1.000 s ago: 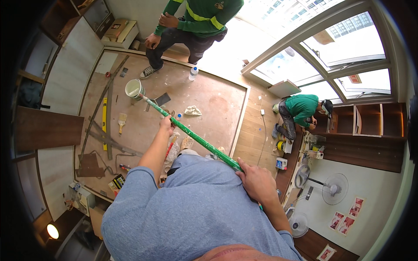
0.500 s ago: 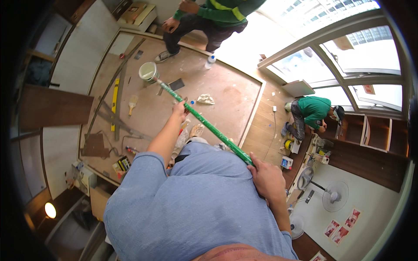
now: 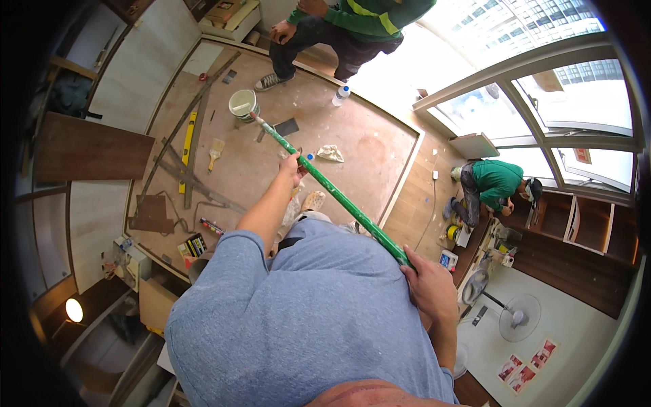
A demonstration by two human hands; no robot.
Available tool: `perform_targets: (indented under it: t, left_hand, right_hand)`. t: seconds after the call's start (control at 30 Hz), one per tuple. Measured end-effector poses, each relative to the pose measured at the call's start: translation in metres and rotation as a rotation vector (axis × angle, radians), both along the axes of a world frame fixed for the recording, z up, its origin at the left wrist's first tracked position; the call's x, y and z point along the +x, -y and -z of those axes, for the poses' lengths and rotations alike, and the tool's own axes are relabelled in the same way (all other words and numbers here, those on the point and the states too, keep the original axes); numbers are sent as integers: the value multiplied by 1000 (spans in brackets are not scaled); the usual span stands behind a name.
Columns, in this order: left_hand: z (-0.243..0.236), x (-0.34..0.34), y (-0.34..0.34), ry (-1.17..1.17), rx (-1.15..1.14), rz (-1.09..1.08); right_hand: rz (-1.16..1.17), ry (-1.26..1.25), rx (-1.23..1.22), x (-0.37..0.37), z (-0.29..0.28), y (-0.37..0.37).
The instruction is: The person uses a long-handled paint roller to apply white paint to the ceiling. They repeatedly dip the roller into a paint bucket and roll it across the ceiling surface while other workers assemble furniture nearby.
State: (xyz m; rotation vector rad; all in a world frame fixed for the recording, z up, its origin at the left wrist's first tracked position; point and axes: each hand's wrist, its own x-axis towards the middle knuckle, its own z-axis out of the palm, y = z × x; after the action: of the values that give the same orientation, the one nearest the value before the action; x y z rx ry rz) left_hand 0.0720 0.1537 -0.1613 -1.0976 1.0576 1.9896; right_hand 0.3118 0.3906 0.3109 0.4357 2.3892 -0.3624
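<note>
A long paint-spattered green pole (image 3: 352, 210) runs diagonally across my body. My left hand (image 3: 293, 169) grips it toward the far part, its fingers wrapped round it. Lower down, beside my right hip, my right hand (image 3: 426, 283) is closed on the same pole. The pole's pale far tip reaches the near side of a white bucket (image 3: 242, 99); whether it touches the bucket is unclear. Around that end lie a dark flat plate (image 3: 286, 127), a crumpled white rag (image 3: 331, 152) and a paintbrush (image 3: 215, 150), all on the dusty board. A water bottle (image 3: 340, 96) stands farther back.
A co-worker's legs (image 3: 298, 47) are at the board's far edge; another person (image 3: 495, 180) crouches by the windows. A yellow level (image 3: 187, 152), long strips and tools lie on my left. Shelving (image 3: 590, 224) and a fan (image 3: 519, 315) are on the right, cabinets (image 3: 95, 152) on the left.
The view has shifted, so the room and the pole sit farther right and mostly higher in the picture. Both my hands keep their grip on the pole.
</note>
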Motion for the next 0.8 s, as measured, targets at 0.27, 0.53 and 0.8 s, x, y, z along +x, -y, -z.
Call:
perform_targets:
  t: [0.27,0.53,0.8]
  left_hand:
    - [8,-22,10,-31,100,-257]
    - [-3,-21,2,-109,108,-158]
    - [-126,4,-5,-410,34,-161]
  right_hand:
    - [516,143,-430,56,-22,-77]
    - [673,377,-529,113,20,-163]
    - [209,208,-121,138,174,-230]
